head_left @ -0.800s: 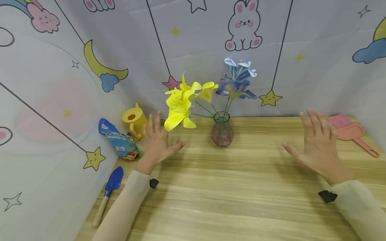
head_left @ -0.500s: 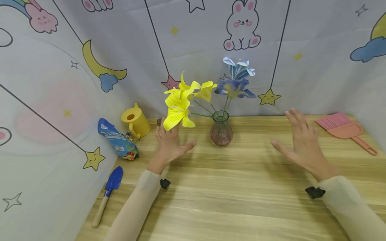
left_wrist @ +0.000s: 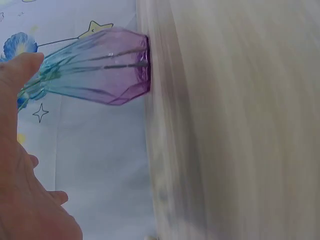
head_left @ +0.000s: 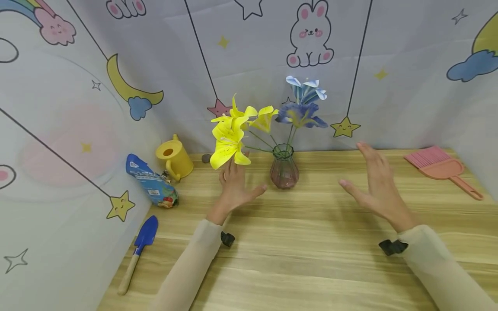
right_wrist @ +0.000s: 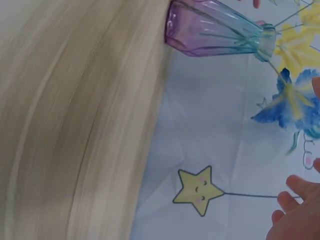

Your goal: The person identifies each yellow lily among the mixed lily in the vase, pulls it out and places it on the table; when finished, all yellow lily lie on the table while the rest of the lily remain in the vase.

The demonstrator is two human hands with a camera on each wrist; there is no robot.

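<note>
Both spread and holding nothing, left hand [head_left: 235, 188] and right hand [head_left: 379, 192] flank the vase [head_left: 285, 172], which stands upright on the tabletop [head_left: 295, 250]. Handling, judged: smooth, slippery, perhaps fragile, likely top-heavy from the splayed flowers [head_left: 228, 137]. Best hold: palms round its wide lower body.

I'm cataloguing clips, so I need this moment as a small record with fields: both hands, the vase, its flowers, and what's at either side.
vase: upright on the table
yellow flowers: in the vase, leaning left
blue flowers: in the vase, more upright
left hand: left of the vase, partly behind the yellow flowers
right hand: right of the vase, holding nothing
left side: watering can, pouch, trowel
right side: dustpan
</note>
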